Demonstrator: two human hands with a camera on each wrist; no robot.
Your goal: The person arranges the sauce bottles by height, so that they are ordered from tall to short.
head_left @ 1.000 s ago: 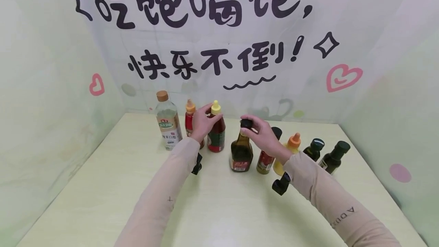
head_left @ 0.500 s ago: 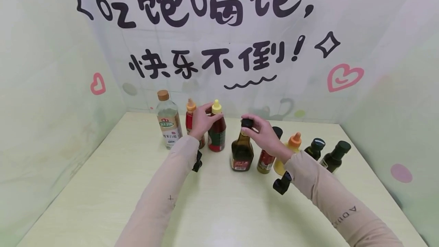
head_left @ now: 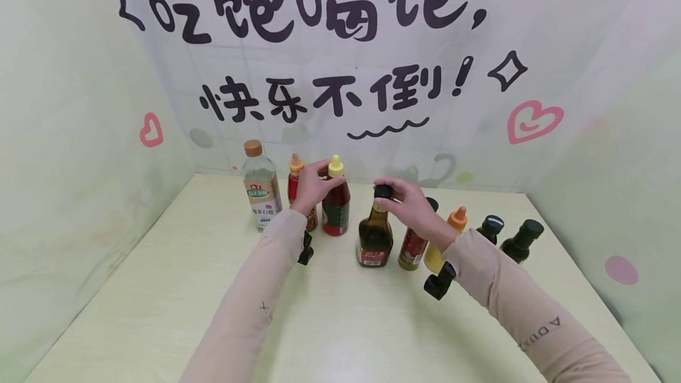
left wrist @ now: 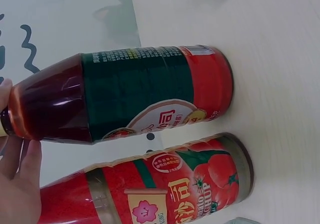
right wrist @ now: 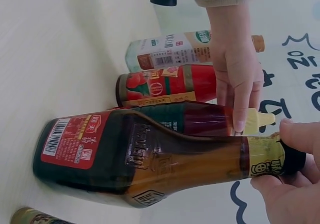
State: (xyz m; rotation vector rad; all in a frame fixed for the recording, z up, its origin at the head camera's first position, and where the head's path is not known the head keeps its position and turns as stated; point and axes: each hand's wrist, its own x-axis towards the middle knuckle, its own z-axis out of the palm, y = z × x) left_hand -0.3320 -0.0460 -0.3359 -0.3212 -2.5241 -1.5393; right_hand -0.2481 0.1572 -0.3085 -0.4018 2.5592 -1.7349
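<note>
My left hand (head_left: 313, 189) pinches the neck of a squeeze bottle of dark red sauce (head_left: 336, 208) just below its yellow nozzle cap. That bottle stands upright on the table, its green and red label plain in the left wrist view. A tomato ketchup bottle (left wrist: 150, 184) is right beside it, partly behind my left hand in the head view. My right hand (head_left: 412, 205) grips the black cap and neck of a brown glass sauce bottle (head_left: 375, 235) with thumb and fingers. This bottle has a red label with a barcode (right wrist: 75, 139) and stands a little nearer than the red sauce.
A clear white vinegar bottle (head_left: 262, 197) stands at the left end of the row. Right of the brown bottle are a red-labelled bottle (head_left: 412, 248), a yellow squeeze bottle (head_left: 433, 257) and two dark bottles, one with a green cap (head_left: 530, 229). The printed back wall (head_left: 298, 135) rises behind.
My right forearm has shifted slightly, with the sleeve a little further right. Both hands keep their hold and the bottles stay in place.
</note>
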